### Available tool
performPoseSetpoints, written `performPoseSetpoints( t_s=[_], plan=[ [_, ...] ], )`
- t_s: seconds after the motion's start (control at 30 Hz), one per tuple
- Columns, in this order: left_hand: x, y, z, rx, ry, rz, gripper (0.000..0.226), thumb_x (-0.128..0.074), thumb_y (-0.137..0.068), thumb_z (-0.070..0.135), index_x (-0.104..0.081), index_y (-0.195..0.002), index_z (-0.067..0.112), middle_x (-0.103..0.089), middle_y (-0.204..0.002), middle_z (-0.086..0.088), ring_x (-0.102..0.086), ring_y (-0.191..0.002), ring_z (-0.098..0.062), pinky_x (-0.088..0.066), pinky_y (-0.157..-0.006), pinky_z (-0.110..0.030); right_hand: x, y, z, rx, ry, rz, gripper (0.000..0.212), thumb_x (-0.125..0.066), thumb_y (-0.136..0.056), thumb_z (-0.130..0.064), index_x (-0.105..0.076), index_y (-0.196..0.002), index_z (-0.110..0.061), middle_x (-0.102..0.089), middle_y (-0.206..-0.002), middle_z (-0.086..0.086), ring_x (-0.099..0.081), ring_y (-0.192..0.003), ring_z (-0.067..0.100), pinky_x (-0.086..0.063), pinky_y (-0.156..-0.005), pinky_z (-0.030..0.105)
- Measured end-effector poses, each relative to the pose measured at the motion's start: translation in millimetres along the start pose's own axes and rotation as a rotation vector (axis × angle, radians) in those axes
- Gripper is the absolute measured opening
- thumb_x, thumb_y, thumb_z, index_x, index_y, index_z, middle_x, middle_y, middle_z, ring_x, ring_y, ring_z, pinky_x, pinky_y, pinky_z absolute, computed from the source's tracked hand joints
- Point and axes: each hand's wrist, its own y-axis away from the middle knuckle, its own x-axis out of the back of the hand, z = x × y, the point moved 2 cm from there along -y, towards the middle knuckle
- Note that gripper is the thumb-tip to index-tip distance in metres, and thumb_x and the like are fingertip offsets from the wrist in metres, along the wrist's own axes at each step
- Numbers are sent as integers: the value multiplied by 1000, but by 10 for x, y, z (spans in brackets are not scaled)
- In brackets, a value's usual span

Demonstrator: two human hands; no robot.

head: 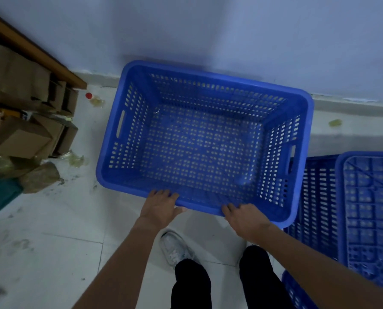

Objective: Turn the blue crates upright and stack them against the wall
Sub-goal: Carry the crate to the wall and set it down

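Observation:
A large blue perforated crate [306,121] sits upright with its open top facing me, its far rim close to the pale wall [208,30]. My left hand [160,207] grips the crate's near rim, fingers hooked over the edge. My right hand [244,216] grips the same rim further right. A second blue crate [368,210] stands upside down at the right, its ribbed bottom facing up. Part of another blue crate [294,291] shows below it at the lower right.
Cardboard boxes [23,134] and crumpled wrapping are piled at the left under a wooden ledge [36,52]. A red-capped bottle [91,98] lies by the wall. My legs and a white shoe [175,248] stand on the dirty white tile floor [52,230].

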Motion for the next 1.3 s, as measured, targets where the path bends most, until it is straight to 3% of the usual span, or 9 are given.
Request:
performPoseSetpoints(
  t_s=[0.1,0.17,0.27,0.43,0.6,0.77,0.97,1.13,1.3],
  plan=[
    [18,33,33,21,-33,26,85,-3,-85,72,-45,-141,22,-56,-134,-5,-51,-125,-26,-31,-110,-41,-83,-21,-47,-22,-26,60,45,-91,-37,-12,-72,-77,-3,-54,-55,11,-44,-28,23,-19,-37,24],
    [31,20,11,11,-15,40,99,8,-74,73,-46,-139,23,-58,-133,-3,-53,-123,-24,-33,-107,-41,-67,-13,-44,-27,-25,75,42,-90,-34,-8,-70,-71,-3,-51,-53,11,-42,-28,21,-18,-38,23],
    [68,-37,-54,16,18,20,80,-14,-85,74,-49,-137,24,-60,-132,-1,-54,-122,-21,-37,-104,-37,24,1,-6,-40,-20,119,37,-87,-37,-6,-68,-69,-4,-51,-52,12,-43,-28,22,-18,-37,23],
    [231,-126,-63,33,54,23,61,-37,-93,66,-54,-132,22,-64,-124,-3,-58,-117,-22,-44,-98,-35,97,-58,164,-84,25,196,36,-85,-43,-3,-65,-72,-5,-52,-56,12,-45,-32,23,-20,-36,24],
    [429,-238,-194,60,124,25,52,-42,-94,64,-59,-120,23,-65,-122,0,-58,-116,-22,-45,-92,-35,255,-220,364,-137,-3,247,33,-89,-63,-25,-62,-73,-9,-56,-57,7,-49,-35,22,-25,-33,25],
    [528,-223,-334,94,48,58,49,-42,-96,60,-59,-122,22,-64,-125,1,-58,-118,-22,-44,-94,-35,333,-348,331,-91,22,244,34,-39,-103,-36,-57,-114,-9,-64,-98,9,-67,-75,27,-46,-57,35],
    [534,-192,-339,128,81,69,46,-44,-95,58,-61,-120,24,-67,-121,2,-60,-113,-22,-45,-94,-36,384,-324,312,-114,62,123,36,-33,-105,-34,-53,-129,-15,-58,-114,8,-64,-94,25,-41,-60,35],
    [723,56,-250,137,182,65,49,-44,-99,52,-55,-136,22,-60,-137,-1,-54,-125,-23,-40,-102,-34,474,-211,395,-241,-62,35,40,-34,-103,-40,-52,-124,-11,-62,-116,6,-64,-99,22,-49,-74,34],
    [1080,482,-67,153,239,0,52,-39,-101,50,-46,-145,23,-51,-147,-2,-46,-135,-23,-34,-110,-36,835,253,431,-286,-132,-55,32,-40,-102,-27,-51,-126,-10,-61,-121,8,-63,-105,24,-50,-82,35]
  ],
)
